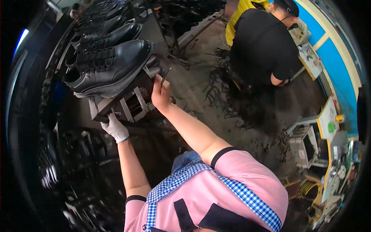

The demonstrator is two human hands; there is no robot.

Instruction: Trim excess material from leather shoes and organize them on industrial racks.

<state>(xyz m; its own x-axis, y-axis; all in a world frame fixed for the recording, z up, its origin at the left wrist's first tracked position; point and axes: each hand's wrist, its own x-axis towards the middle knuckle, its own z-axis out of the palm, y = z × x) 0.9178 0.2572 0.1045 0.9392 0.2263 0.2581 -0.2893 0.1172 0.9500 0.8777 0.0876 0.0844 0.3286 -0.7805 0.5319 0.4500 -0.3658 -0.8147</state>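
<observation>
Black lace-up shoes (112, 69) stand in a row on a dark metal shoe rack (129, 89), the nearest shoe lying crosswise at its end. My left hand (114, 128), in a white knit glove, is closed around the rack's lower left corner. Bare, my right hand (160, 94) is closed at the rack's right corner, close to the shoe's toe. A thin stick-like tool (167, 75) pokes up from between its fingers; its kind is not clear. Both arms are stretched forward. The fingertips of both hands are partly hidden by the frame.
At the upper right a person in a black shirt (262, 46) bends over a bench (311, 62). Black scraps (220, 83) litter the floor (193, 91). On the right, a worktable (328, 120) holds small items, with a grey crate-like stand (303, 145) beside it. Another rack's legs (170, 34) stand ahead.
</observation>
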